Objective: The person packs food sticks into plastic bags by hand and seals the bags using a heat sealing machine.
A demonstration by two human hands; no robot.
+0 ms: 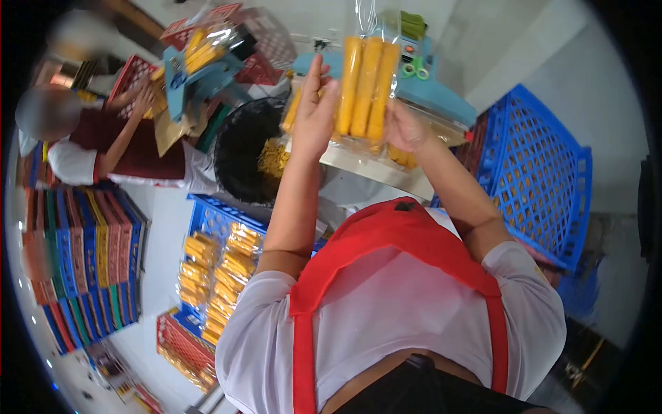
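A clear plastic bag with several long yellow sticks [367, 86] is upright between my two hands, its empty top end pointing away from me. My right hand [405, 125] grips the bag's lower right side. On the bag's left side, my left hand [315, 110] has its fingers stretched out, the palm turned toward the bag. Beyond and beneath is a light blue machine [431, 90] with green-handled scissors [415, 67] lying on it. More bagged yellow sticks [292, 110] show behind my left hand, and others [401, 157] lie below my right hand.
A black-lined bin [231, 148] with yellow scraps stands left of the machine. Blue crates [207, 207] of packed bags are at lower left. A tall blue crate [541, 179] leans at right. A co-worker [141, 148] handles packs at another blue machine [214, 86]. Crate stacks [89, 241] stand far left.
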